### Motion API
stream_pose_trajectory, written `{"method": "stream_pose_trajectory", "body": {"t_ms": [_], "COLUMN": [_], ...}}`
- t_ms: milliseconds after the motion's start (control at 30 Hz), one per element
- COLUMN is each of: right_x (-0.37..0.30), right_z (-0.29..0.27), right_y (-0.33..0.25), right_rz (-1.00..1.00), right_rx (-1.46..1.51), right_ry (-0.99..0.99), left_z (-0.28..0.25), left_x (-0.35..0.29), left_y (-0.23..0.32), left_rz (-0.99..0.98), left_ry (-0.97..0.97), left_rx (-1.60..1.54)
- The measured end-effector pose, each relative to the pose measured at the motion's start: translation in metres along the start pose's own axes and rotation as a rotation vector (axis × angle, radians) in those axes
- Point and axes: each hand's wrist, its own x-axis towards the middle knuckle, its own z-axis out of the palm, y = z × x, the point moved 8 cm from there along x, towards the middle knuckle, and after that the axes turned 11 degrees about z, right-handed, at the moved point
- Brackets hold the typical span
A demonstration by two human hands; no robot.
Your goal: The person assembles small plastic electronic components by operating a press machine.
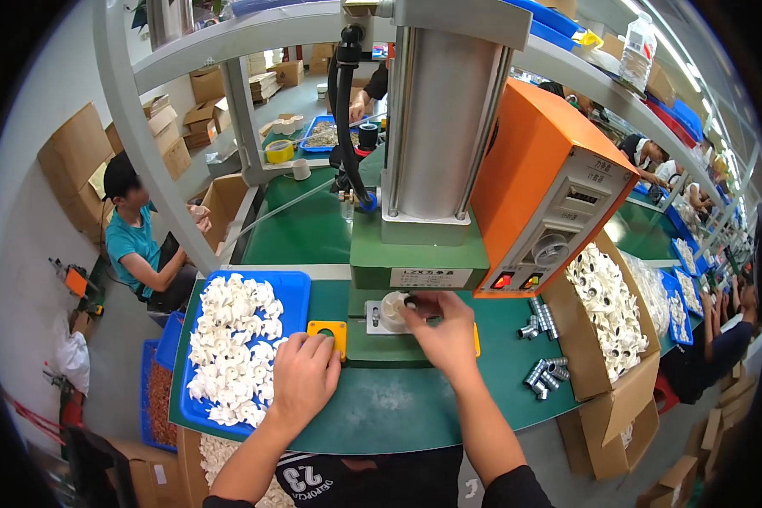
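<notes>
My right hand [443, 333] reaches to the press fixture, thumb and fingers closed at a round white plastic part [393, 310]. A small dark spot shows at the fingertips; whether it belongs to that part I cannot tell. The part sits on a metal plate [374, 320] on the green press base, beneath the press head [419, 254]. My left hand [306, 374] lies back up on the table, fingers loosely bent beside a yellow button box [328, 336], with nothing visible in it. Left of it, a blue tray [295, 296] holds many white plastic parts [233, 347].
Right of the press stand an orange control box [538, 186] and short metal sleeves [546, 377] on the green table. A carton [580, 339] holds white parts with dark centres. A grey frame [140, 127] surrounds the press. A person in teal [144, 245] sits at left; others work at far right.
</notes>
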Motion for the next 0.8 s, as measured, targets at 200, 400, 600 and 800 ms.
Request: {"method": "stream_pose_trajectory", "body": {"t_ms": [200, 400, 600, 800], "right_x": [-0.098, -0.115, -0.072, -0.057], "right_z": [-0.016, -0.025, -0.058, -0.062], "right_y": [0.044, 0.058, 0.02, 0.06], "right_rz": [-0.371, -0.403, -0.393, -0.328], "right_rx": [-0.334, -0.56, -0.67, -0.732], "right_ry": [-0.157, -0.198, 0.118, 0.108], "left_z": [-0.001, 0.006, 0.001, 0.003], "left_x": [-0.002, -0.002, -0.01, -0.002], "left_y": [0.002, 0.0, -0.006, -0.008], "left_rz": [0.026, 0.031, -0.008, -0.029], "left_ry": [0.006, -0.006, 0.019, 0.04], "left_rx": [-0.033, -0.003, 0.007, -0.055]}}
